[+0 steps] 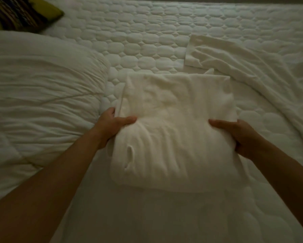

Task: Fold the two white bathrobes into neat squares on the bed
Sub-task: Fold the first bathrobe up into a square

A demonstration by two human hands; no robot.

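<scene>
- Left hand (114, 124): grips folded bathrobe (175, 130) at its left edge, thumb on top.
- Right hand (240, 134): grips its right edge likewise.
- No writing legible.

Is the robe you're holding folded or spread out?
Folded. The bathrobe is a thick squarish bundle, held at its sides by the left hand and right hand.

A bulky white duvet (41, 95) lies rumpled along the left side of the bed (147, 32), its stitched seams showing. At the far left corner, a cushion (19, 13) with dark stripes and a yellow-green edge sits just beyond the duvet.
</scene>
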